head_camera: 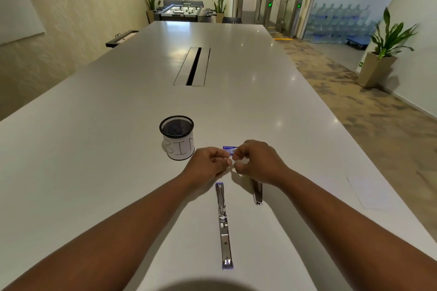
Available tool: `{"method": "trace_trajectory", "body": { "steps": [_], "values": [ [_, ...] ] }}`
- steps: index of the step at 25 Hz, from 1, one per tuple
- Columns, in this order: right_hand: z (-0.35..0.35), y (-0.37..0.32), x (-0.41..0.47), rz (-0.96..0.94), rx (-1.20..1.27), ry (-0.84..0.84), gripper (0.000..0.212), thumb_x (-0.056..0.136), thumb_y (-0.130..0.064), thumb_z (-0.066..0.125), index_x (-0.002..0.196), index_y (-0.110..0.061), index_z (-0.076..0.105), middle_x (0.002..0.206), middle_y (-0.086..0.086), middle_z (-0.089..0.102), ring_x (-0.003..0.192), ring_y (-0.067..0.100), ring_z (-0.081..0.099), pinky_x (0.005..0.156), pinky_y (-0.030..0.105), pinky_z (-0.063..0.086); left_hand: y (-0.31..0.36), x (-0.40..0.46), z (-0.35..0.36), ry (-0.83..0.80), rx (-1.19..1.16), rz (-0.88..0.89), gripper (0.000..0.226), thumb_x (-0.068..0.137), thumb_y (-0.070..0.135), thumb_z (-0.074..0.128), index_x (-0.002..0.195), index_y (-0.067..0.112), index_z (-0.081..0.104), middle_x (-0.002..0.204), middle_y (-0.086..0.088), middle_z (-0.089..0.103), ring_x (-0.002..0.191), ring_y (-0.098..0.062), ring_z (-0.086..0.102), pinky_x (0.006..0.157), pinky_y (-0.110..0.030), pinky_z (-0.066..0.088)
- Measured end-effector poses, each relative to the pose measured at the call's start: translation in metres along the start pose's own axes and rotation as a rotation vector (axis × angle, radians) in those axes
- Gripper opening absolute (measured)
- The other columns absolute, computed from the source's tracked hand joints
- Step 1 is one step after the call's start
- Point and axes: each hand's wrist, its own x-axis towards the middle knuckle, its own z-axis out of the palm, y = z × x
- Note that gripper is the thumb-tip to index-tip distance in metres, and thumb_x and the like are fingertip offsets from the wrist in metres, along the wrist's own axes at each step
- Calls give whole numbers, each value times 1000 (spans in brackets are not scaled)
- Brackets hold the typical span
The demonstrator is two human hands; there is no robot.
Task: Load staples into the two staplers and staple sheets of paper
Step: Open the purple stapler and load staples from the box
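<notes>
Stretching away down a long room, the white glossy worktop (118,106) is carrying a mesh pen cup (177,137) labelled "BIN", an opened-flat stapler (223,224) lying lengthwise near the person, and a second stapler (257,192) lying partly under the right wrist. Both hands are meeting above the worktop: the left hand (205,165) and right hand (257,160) are curling their fingers around a small blue staple box (229,148). Sheets of paper (369,194) are lying to the right. Potted plants (387,54) are standing along the walls.
</notes>
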Motion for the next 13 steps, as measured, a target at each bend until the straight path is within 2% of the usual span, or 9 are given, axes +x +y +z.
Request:
{"method": "trace_trajectory", "body": {
  "steps": [3,6,8,10,12,13],
  "values": [
    [-2,-15,-15,-51,-104,10,18,81,-34,71,99,-32,74,101,-9,66,101,17,61,93,40,42,9,-24,3,-13,86,-24,20,89,-1,73,107,-7,69,83,-19,72,69,-24,63,70,-33,57],
    [0,-25,-34,-64,-68,35,22,80,-26,70,101,-29,75,104,-7,66,98,17,61,90,38,45,17,-42,5,21,174,-49,14,89,0,72,103,0,72,77,-11,73,57,-13,63,63,-26,57],
    [7,-31,-52,-33,49,122,22,79,-16,68,99,-22,75,97,-4,66,89,17,62,81,33,49,16,-54,3,21,207,-35,13,91,-2,70,103,-2,72,78,-14,71,59,-14,63,61,-24,56],
    [23,-37,-73,5,153,186,15,80,-13,63,88,-15,75,84,0,66,78,19,61,74,34,50,11,-66,1,15,225,-19,12,92,-5,67,102,-5,72,80,-18,68,66,-18,63,65,-25,57],
    [43,-42,-95,13,250,182,13,80,-23,58,72,-19,67,70,-2,65,68,13,59,65,34,49,6,-77,-1,39,214,-10,10,92,-6,66,98,-4,73,81,-20,68,72,-21,66,69,-27,57],
    [52,-43,-104,25,303,171,15,80,-31,56,69,-23,63,68,-5,63,65,7,58,62,30,47,5,-80,-2,58,245,7,9,92,-5,67,95,-2,74,81,-19,71,72,-20,68,68,-25,57]
  ]
}}
